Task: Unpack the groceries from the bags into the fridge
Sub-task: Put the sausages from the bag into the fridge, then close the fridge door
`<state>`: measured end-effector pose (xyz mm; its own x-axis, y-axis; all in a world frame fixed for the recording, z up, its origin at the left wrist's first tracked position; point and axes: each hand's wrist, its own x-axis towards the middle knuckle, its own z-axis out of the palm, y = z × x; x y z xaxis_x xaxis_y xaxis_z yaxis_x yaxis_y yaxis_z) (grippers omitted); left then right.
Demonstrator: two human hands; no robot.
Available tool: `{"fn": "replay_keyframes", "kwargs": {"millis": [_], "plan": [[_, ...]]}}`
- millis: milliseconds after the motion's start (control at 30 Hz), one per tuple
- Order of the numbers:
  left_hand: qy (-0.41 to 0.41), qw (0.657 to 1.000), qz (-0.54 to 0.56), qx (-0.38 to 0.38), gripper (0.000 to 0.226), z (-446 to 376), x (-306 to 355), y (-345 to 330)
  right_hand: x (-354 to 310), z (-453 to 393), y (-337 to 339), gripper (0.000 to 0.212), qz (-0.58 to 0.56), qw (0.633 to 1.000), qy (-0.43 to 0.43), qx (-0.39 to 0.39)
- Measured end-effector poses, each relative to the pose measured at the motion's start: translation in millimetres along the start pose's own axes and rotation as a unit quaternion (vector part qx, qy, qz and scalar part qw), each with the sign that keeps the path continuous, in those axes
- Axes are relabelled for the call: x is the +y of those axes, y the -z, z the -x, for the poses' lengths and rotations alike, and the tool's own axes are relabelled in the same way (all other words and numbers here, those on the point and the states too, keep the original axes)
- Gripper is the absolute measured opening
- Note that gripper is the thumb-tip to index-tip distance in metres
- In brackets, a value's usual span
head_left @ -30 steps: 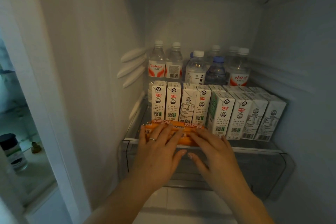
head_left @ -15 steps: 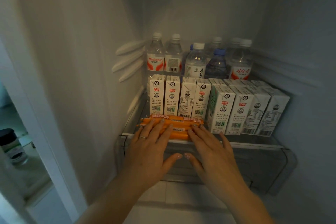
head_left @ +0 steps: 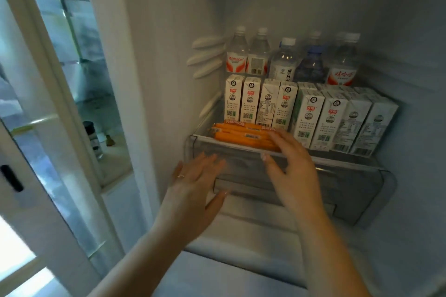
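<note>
Fridge interior seen from the head view, dim light. The pack of orange sausages is laid flat at the front left of the glass shelf, just in front of the left milk cartons; its right end is hidden behind the right hand.

Right hand: fingers extended and relaxed, fingertips over the right end of the sausage pack; whether they actually touch it cannot be told. Nothing is grasped. Left hand: released, fingers straight and slightly spread, held in front of the clear drawer below the shelf, apart from the pack. A ring is seen on one finger. Both forearms are cut off at the lower edge.

Eight milk cartons are counted in the front row, upright; further cartons behind the right group are only partly seen. Water bottles are stood at the back, their lower halves hidden by the cartons; the rearmost ones are hard to make out. The drawer's contents cannot be read through the plastic.

Left of the fridge wall, a glazed door is seen, blurred. Beyond it, a dark jar and a small brown object, too small to identify.
</note>
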<state>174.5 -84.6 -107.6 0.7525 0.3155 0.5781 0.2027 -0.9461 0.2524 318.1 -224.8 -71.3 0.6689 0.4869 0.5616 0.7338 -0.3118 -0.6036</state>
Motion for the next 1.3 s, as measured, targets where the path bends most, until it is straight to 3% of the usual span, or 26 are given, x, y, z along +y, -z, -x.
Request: {"fn": "replay_keyframes", "kwargs": {"millis": [133, 333, 733, 1033, 1300], "plan": [[0.013, 0.999, 0.036, 0.012, 0.049, 37, 19, 34, -33, 44, 27, 0.053, -0.014, 0.999, 0.036, 0.013], [-0.007, 0.997, 0.073, 0.021, 0.058, 108, 67, 103, -96, 129, 80, 0.05, 0.055, 0.996, 0.074, 0.022], [-0.05, 0.987, 0.144, 0.049, 0.058, 201, 200, 215, -199, 269, 243, 0.048, 0.152, 0.98, 0.124, 0.04], [-0.101, 0.979, 0.134, 0.118, 0.057, 249, 334, 248, -201, 359, 376, 0.049, 0.167, 0.975, 0.136, 0.055], [-0.11, 0.968, 0.165, 0.152, 0.059, 316, 475, 258, -188, 445, 496, 0.049, 0.192, 0.959, 0.201, 0.056]]}}
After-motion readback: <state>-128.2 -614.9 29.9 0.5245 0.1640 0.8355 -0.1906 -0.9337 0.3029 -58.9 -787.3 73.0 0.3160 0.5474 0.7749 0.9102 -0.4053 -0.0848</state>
